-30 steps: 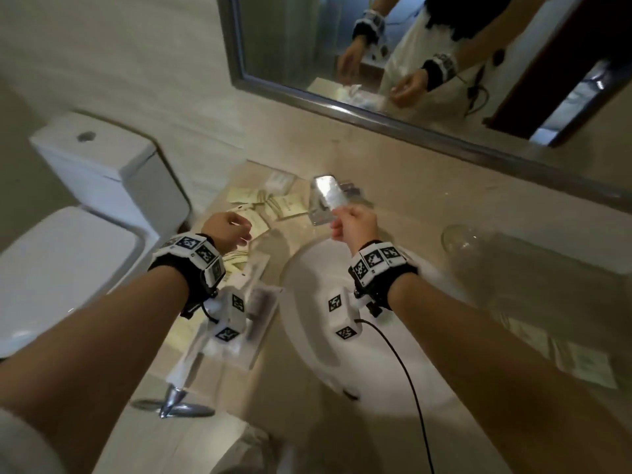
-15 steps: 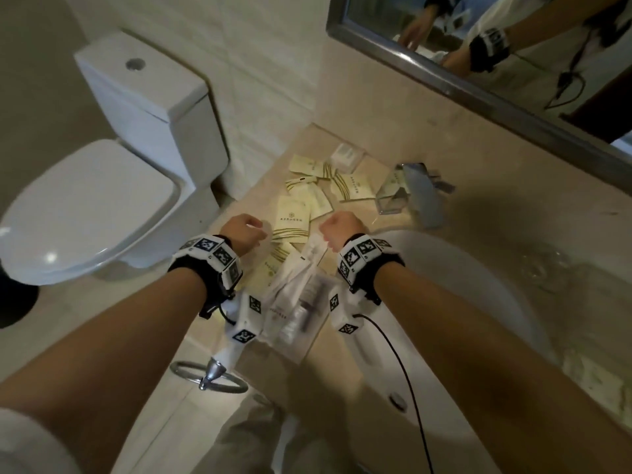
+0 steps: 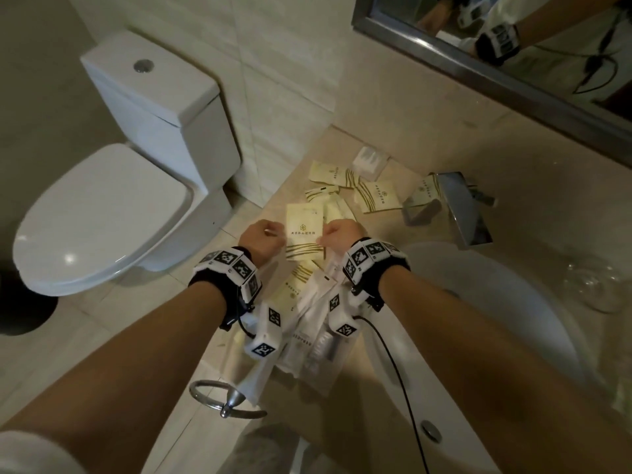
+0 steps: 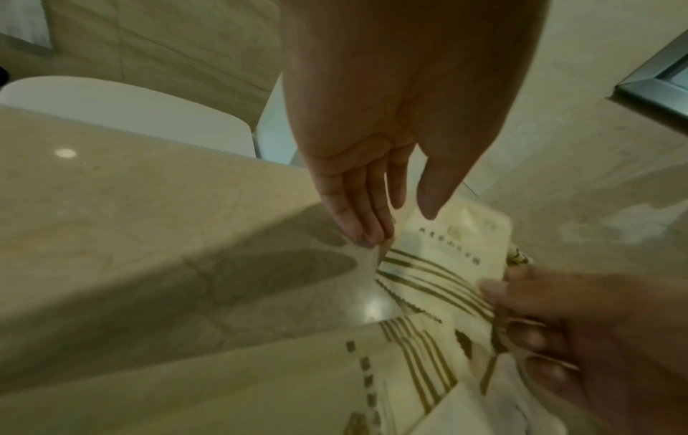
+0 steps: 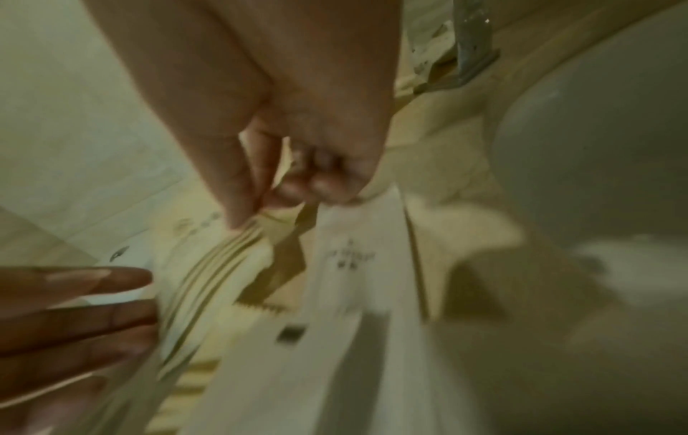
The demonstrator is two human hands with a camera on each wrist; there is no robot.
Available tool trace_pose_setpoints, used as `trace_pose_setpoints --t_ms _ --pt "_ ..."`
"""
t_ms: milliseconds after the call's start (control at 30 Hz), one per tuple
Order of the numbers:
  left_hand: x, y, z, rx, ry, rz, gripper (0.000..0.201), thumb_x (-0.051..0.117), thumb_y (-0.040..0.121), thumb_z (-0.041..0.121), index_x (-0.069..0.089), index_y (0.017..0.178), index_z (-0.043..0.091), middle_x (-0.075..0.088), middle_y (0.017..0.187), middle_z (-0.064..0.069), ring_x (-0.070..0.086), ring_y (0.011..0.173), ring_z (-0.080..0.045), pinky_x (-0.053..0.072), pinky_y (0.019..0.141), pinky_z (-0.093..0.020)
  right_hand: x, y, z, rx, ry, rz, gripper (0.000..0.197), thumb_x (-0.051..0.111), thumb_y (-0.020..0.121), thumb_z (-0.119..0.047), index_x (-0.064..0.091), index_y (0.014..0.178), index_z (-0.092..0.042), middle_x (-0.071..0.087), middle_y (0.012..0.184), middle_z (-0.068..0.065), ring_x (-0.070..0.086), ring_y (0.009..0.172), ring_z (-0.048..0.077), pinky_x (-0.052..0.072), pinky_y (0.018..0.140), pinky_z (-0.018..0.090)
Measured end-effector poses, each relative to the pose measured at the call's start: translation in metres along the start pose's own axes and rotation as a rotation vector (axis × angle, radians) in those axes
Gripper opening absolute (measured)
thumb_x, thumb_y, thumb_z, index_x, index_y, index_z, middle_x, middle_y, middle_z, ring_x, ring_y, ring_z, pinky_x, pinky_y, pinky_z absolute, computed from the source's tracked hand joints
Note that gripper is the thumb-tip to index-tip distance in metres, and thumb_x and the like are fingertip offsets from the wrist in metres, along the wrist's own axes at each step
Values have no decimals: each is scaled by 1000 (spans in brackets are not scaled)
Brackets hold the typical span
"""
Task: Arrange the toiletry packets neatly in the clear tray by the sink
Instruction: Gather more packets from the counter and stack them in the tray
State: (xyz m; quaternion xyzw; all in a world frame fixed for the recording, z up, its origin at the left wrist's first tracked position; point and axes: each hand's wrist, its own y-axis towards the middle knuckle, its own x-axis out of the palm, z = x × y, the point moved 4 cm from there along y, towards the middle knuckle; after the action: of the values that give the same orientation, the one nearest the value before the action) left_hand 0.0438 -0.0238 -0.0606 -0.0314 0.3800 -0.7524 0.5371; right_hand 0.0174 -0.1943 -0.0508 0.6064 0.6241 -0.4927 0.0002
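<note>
Meanwhile, a cream packet (image 3: 304, 234) at mid-frame is being pinched by the curled right hand (image 3: 338, 236) and touched by the left hand's (image 3: 261, 241) straight fingers (image 4: 357, 206), so it is likely being left prone to slipping onto the loose packets (image 3: 355, 186) being left scattered above.

Packets (image 3: 376, 196) lie on the counter (image 3: 427, 155) (toilet (image 3: 102, 217) left, sink (image 3: 496, 302) right).

Cream packet (image 3: 303, 230) is marked with olive curved stripes; counter (image 3: 427, 155) is seen as beige marble; toilet (image 3: 102, 213) is white.
</note>
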Motion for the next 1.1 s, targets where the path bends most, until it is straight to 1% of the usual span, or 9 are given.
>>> trace_pose_setpoints --t_ms 100,200,333,433,567,767,867,967,1100 --pt "0 10 4 -5 -39 -9 44 67 80 16 52 121 10 64 119 -18 62 106 -35 50 96 -49 -4 0 -4 -109 87 -33 2 63 86 -12 63 84 -12 64 93 5 56 79 13 43 59 9" --pt "5 12 14 22 -52 -50 47 70 80 15 52 123 8 63 120 -15 61 109 -32 48 98 -43 -9 6 -2 -128 94 -26 15 65 82 -30 60 68 -29 71 81 -4 67 80 18 55 83 35" --pt "9 16 24 66 -73 -45 37 66 82 10 57 117 1 64 118 -17 62 106 -32 49 94 -38 -29 11 -2 -111 119 281 21 55 91 -27 67 97 -11 70 100 6 63 94 22 41 61 7" --pt "7 18 24 81 -89 -34 35 64 84 10 58 118 3 64 117 -16 62 98 -30 49 91 -36 -36 20 0 -51 65 395 29 59 90 -18 59 115 -4 62 118 11 57 112 27 45 84 22" --pt "1 19 24 102 -127 -27 32 59 86 7 57 118 4 63 108 -14 59 91 -24 48 77 -29 -30 29 -1 1 -196 271 55 65 85 -28 43 133 -11 48 135 11 46 126 29 40 101 37" --pt "-9 21 19 97 -201 -34 32 58 86 3 58 118 5 61 105 -12 60 84 -21 49 73 -26 -15 36 -2 28 -175 238 55 65 82 -18 43 132 -16 60 124 12 55 116 33 49 94 39" --pt "-14 19 21 110 -206 -22 30 60 85 2 61 114 5 63 106 -13 60 86 -23 49 79 -29 -19 30 -6 -31 -112 250 39 53 86 -12 59 124 -20 68 111 9 62 103 29 52 75 20" --pt "-18 15 32 149 -214 -4 30 58 85 -1 62 114 2 63 103 -11 59 83 -21 44 83 -32 -35 19 -8 -94 97 288 34 48 91 -7 63 121 -10 68 115 11 59 91 24 34 47 -2" --pt "-12 5 57 231 -172 -59 15 64 81 2 67 87 15 65 86 -4 59 83 -20 46 83 -32 -66 3 -12 -183 354 392 29 54 91 -10 67 116 -12 67 115 3 61 100 19 42 77 16"
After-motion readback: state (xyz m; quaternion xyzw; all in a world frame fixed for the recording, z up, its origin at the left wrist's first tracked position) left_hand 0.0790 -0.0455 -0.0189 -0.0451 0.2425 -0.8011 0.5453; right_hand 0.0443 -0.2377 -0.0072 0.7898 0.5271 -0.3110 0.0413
